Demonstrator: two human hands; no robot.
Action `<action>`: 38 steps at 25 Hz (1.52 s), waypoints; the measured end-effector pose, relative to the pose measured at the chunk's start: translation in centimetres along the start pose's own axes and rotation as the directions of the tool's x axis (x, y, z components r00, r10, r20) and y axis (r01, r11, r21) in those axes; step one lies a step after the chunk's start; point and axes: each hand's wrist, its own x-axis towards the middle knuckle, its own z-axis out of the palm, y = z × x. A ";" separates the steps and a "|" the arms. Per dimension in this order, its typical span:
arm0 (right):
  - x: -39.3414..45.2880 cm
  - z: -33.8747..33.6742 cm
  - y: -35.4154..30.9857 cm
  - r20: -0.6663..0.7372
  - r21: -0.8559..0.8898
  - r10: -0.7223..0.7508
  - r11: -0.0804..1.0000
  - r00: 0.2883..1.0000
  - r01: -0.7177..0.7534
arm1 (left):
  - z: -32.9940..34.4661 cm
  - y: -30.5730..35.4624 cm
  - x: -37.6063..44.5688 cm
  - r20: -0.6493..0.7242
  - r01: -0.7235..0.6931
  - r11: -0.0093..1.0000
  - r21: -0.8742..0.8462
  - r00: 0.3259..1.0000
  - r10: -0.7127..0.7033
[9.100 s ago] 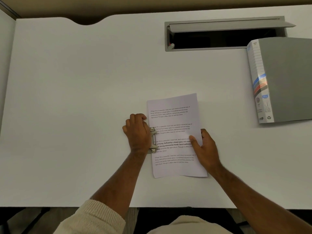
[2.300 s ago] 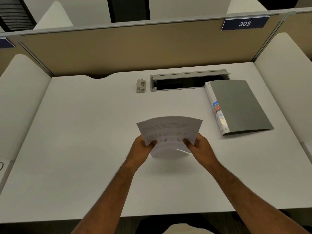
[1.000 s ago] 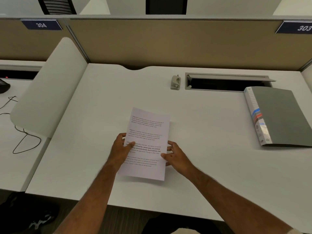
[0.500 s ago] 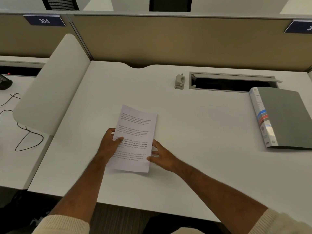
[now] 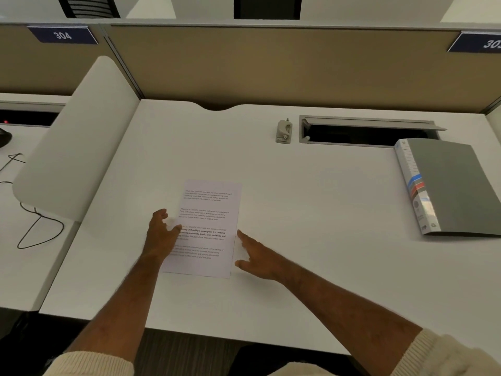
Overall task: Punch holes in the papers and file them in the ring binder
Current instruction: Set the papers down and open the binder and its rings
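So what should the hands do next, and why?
Probably the right hand should reach for the ring binder and open it. The papers lie flat on the desk, both hands look open, the hole punch is set aside, and the binder lies closed.

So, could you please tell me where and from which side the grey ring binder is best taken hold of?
Probably by its spine. The ring binder lies flat and closed at the desk's right, its labelled spine facing left toward the papers. The right hand is nearer; coming from the left, its fingers could wrap that thick edge, whereas the thin cover offers less purchase.
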 end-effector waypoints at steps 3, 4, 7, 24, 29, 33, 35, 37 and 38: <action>-0.9 -0.4 1.2 -0.109 -0.193 -0.017 0.981 0.994 -0.005 | 1.0 0.4 -0.8 -0.036 -0.037 0.995 0.091 0.999 0.041; -1.1 -0.5 1.7 -0.155 -0.255 -0.028 0.967 0.987 -0.013 | 1.4 0.8 -1.3 -0.044 -0.058 0.992 0.115 0.997 0.063; -2.0 -1.0 3.5 -0.262 -0.371 -0.050 0.927 0.964 -0.053 | 3.4 2.1 -2.9 -0.004 -0.153 0.976 0.154 0.988 0.156; -12.6 -6.0 17.3 -0.476 -0.336 0.191 0.862 0.858 -0.378 | 18.6 10.2 -11.1 0.308 -0.462 0.825 0.326 0.877 0.369; -15.4 -7.7 20.4 -0.533 -0.135 0.310 0.888 0.787 -0.440 | 23.7 12.7 -14.5 0.411 -0.568 0.765 0.303 0.802 0.433; -17.9 -8.8 23.4 -0.577 0.002 0.378 0.887 0.724 -0.461 | 27.4 14.8 -16.8 0.499 -0.642 0.703 0.305 0.737 0.457; -19.5 -9.3 24.7 -0.641 0.076 0.376 0.898 0.669 -0.433 | 28.8 15.8 -17.6 0.538 -0.664 0.681 0.309 0.712 0.451; -21.1 -10.3 25.6 -0.751 0.117 0.328 0.920 0.573 -0.374 | 30.1 16.7 -18.2 0.576 -0.681 0.658 0.321 0.692 0.435; -21.7 -10.8 26.0 -0.783 0.154 0.331 0.923 0.526 -0.352 | 30.7 17.1 -18.4 0.594 -0.683 0.649 0.334 0.687 0.418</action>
